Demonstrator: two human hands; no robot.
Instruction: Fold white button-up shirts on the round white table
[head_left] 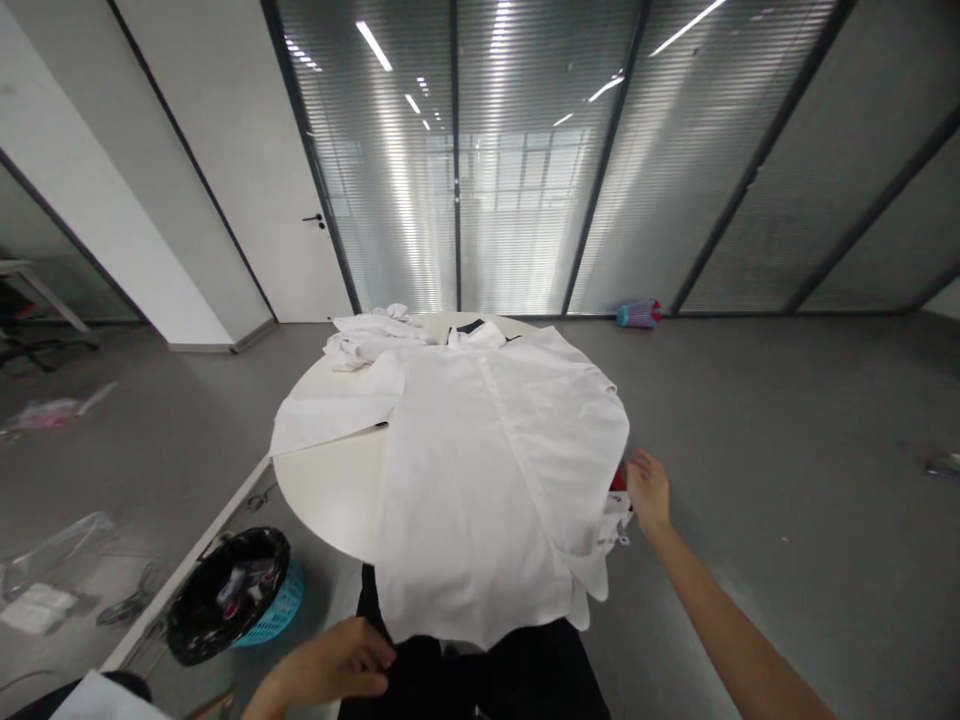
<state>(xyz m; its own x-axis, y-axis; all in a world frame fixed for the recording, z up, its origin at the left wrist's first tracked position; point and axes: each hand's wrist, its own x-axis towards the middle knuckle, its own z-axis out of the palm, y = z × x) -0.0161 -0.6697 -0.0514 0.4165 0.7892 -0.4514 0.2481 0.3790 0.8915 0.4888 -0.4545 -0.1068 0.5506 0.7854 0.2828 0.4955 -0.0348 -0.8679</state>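
A white long-sleeved shirt (465,470) lies spread over a round table (337,500), its collar at the far edge and its hem hanging over the near edge. One sleeve stretches out to the left; the right side looks folded inward. My left hand (341,660) is low, left of the hem, with loosely bent fingers, thumb apart and nothing in it. Beside the shirt's right edge is my right hand (649,490), fingers slightly bent and apart, seemingly holding nothing. Whether its fingertips touch the cloth is hard to see.
Crumpled white cloth (375,335) lies at the table's far left. A blue basket (274,610) lined with a black bag stands on the floor at left. Something red (619,478) shows under the shirt's right edge. A blue and red object (639,314) lies by the glass wall.
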